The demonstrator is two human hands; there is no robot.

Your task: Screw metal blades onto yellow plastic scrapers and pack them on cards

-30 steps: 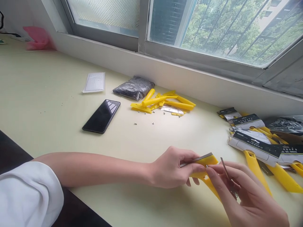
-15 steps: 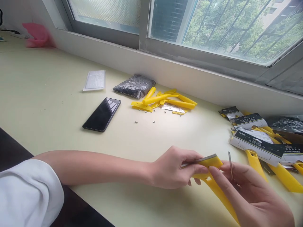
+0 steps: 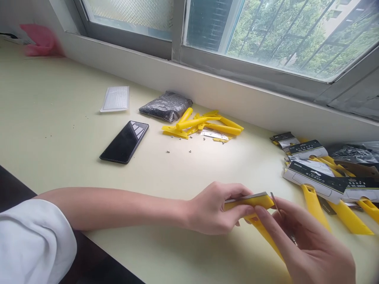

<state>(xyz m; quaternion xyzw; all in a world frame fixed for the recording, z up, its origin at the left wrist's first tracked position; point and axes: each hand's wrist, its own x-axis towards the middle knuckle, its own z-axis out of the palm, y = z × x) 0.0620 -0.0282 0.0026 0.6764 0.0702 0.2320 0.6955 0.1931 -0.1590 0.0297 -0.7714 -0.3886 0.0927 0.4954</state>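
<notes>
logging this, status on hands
Left hand grips yellow, flat-headed plastic scraper. Right hand at its head, also holding slim metal rod. Silver fasteners apart, not blocking.

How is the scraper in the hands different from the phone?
The scraper is yellow with a grey edge; the phone is black. The left hand holds the scraper, while the phone lies flat on the table. The scraper has a handle; the phone is a plain slab. Both have straight edges.
</notes>
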